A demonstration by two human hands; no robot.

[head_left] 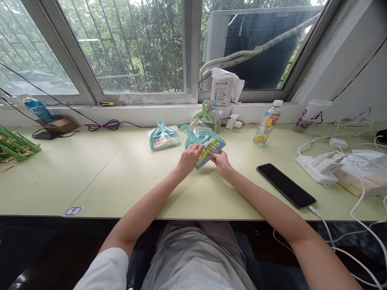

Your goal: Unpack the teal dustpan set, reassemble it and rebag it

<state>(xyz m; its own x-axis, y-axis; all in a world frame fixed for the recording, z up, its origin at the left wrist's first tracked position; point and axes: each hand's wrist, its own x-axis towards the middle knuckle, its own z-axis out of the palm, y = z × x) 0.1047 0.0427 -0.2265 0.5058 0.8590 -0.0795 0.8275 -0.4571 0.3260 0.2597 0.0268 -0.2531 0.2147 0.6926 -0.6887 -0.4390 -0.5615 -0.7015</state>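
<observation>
Between my two hands is a teal mini dustpan and brush set (193,137) in clear plastic wrap with a yellow and blue label, tilted just above the table. My left hand (190,158) has its fingers closed over the label side. On the lower right edge, my right hand (221,162) pinches the set between thumb and fingers. Another wrapped teal dustpan set (163,136) lies flat on the table to the left. Behind, several more dustpan sets (206,117), green and pink, lean together near the window ledge.
On the right are a drink bottle (267,123), a plastic cup (311,116), a black phone (286,184) on a cable and a white power strip (317,170) with tangled cords. Bamboo-like green sticks (18,144) and a blue bottle (39,109) are at the left.
</observation>
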